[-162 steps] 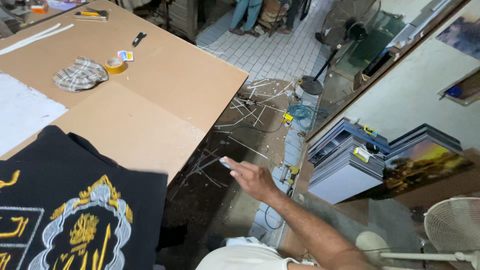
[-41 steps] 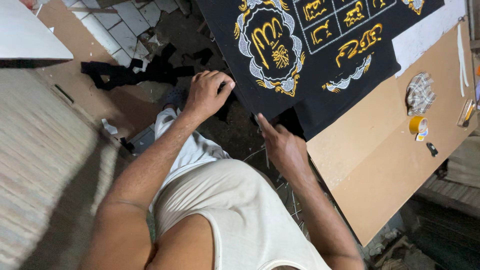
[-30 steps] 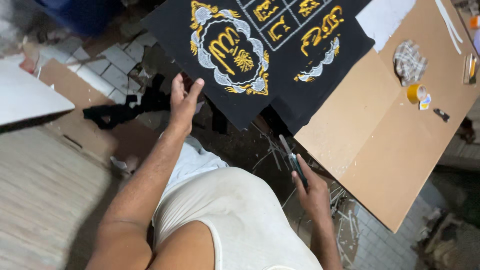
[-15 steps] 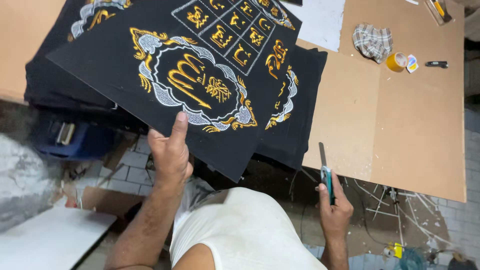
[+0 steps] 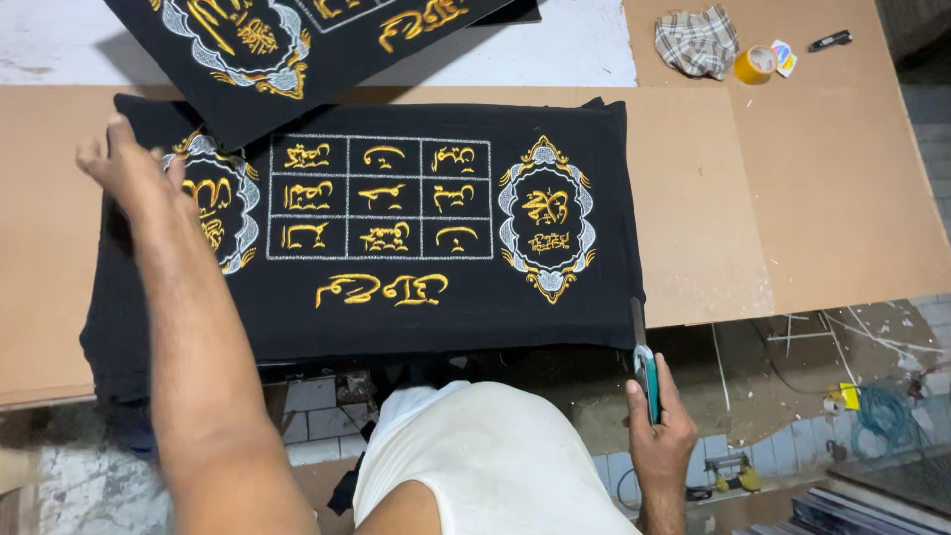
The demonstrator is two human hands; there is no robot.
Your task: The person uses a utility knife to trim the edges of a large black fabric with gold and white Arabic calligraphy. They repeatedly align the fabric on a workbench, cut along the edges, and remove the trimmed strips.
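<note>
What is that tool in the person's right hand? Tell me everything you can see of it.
The knife looks like a slim utility cutter: a teal handle with a narrow grey blade pushed out of its top. It stands nearly upright, the blade tip pointing away from the person and reaching the lower right corner of the black embroidered cloth; whether it touches the cloth cannot be told. The right hand grips the handle, fingers wrapped round it, below the edge of the brown board table.

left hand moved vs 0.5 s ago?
Yes. The left hand has gone from the black embroidered cloth's near edge up across it to the far left corner, by the oval medallion.
</note>
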